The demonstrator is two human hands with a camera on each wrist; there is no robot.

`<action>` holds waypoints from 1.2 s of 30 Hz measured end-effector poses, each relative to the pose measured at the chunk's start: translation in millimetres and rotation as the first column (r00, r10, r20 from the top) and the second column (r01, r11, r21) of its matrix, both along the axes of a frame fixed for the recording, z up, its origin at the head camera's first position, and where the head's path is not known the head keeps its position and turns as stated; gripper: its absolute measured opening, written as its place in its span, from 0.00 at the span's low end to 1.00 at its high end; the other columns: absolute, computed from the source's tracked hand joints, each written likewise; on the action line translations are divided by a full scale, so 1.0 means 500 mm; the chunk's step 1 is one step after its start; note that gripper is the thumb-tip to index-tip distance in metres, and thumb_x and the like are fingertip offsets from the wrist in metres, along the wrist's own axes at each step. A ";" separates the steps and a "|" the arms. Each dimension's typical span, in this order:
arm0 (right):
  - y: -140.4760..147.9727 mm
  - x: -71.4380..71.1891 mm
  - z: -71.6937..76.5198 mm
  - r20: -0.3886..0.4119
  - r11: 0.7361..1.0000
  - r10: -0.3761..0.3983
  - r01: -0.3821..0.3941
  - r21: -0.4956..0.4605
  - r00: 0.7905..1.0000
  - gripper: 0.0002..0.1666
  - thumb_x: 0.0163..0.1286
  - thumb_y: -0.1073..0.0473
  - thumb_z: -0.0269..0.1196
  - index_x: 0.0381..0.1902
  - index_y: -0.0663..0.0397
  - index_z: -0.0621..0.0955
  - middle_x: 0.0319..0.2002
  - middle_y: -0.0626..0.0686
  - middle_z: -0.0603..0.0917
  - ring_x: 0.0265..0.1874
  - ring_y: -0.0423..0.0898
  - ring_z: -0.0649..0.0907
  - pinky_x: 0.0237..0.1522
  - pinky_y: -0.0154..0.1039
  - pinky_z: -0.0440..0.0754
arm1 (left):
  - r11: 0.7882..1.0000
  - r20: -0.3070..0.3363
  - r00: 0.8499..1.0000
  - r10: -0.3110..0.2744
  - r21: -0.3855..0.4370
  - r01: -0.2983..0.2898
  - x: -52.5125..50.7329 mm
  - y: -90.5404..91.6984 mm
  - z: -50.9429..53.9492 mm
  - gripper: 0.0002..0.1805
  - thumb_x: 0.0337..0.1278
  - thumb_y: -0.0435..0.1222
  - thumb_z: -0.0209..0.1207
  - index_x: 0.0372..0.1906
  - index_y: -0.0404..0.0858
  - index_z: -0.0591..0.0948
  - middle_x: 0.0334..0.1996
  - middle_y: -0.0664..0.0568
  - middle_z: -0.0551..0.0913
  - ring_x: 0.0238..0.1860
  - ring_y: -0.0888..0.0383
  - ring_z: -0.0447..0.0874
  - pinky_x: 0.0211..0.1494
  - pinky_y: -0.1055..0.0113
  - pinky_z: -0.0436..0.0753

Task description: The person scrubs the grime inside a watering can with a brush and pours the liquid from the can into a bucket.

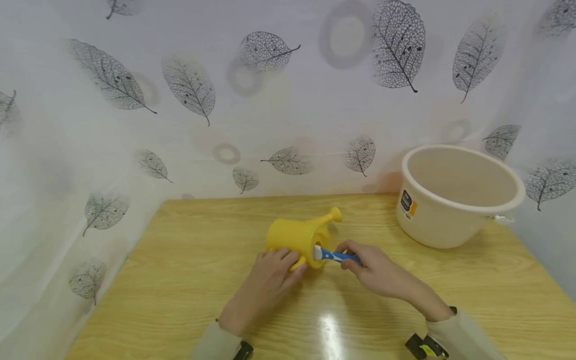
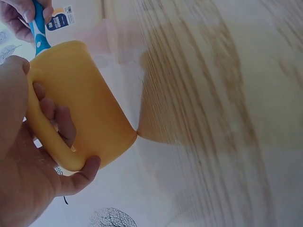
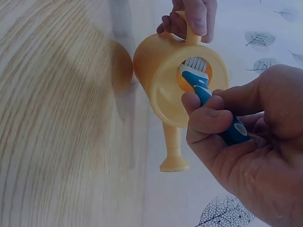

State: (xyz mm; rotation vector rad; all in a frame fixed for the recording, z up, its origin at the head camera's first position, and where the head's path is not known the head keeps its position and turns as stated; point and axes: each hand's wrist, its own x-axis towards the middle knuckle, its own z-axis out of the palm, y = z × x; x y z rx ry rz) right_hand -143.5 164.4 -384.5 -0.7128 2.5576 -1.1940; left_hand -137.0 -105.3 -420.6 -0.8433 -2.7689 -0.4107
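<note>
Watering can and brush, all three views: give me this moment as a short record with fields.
Left hand: grips the watering can by its handle
Watering can: yellow, tipped, lower edge touching the table, top facing the right hand
Right hand: holds a brush
Brush: blue and white, bristles at the can's round opening; how deep they reach is unclear
Bucket: pale, upright, far right of the table
Backdrop: pale cloth with dark leaf prints

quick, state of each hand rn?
Left hand: closed, holding the yellow watering can by its handle.
Right hand: closed, holding the blue-and-white brush.
</note>
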 end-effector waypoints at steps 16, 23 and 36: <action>-0.021 0.003 -0.012 -0.040 1.000 -0.013 0.012 -0.019 0.999 0.09 0.78 0.65 0.56 0.52 0.57 0.78 0.35 0.54 0.83 0.22 0.34 0.70 0.22 0.31 0.70 | 1.000 -0.060 0.998 -0.023 0.014 0.023 -0.004 0.006 -0.016 0.14 0.78 0.52 0.49 0.36 0.51 0.73 0.30 0.62 0.73 0.33 0.64 0.69 0.41 0.68 0.65; -0.013 0.012 -0.008 -0.183 1.000 0.011 -0.008 0.020 0.983 0.09 0.76 0.67 0.57 0.52 0.57 0.78 0.31 0.49 0.80 0.23 0.33 0.71 0.25 0.32 0.74 | 1.000 -0.020 1.000 0.000 -0.011 0.000 0.002 0.001 -0.010 0.15 0.79 0.54 0.47 0.36 0.52 0.73 0.33 0.62 0.74 0.35 0.63 0.70 0.44 0.65 0.68; -0.053 0.016 -0.041 -0.647 0.957 0.147 0.058 0.284 0.748 0.12 0.69 0.66 0.68 0.46 0.52 0.78 0.33 0.48 0.80 0.32 0.40 0.75 0.31 0.31 0.76 | 0.999 -0.118 0.993 -0.016 -0.040 0.012 -0.004 0.002 -0.021 0.14 0.77 0.53 0.50 0.36 0.51 0.73 0.30 0.62 0.73 0.32 0.62 0.71 0.40 0.67 0.65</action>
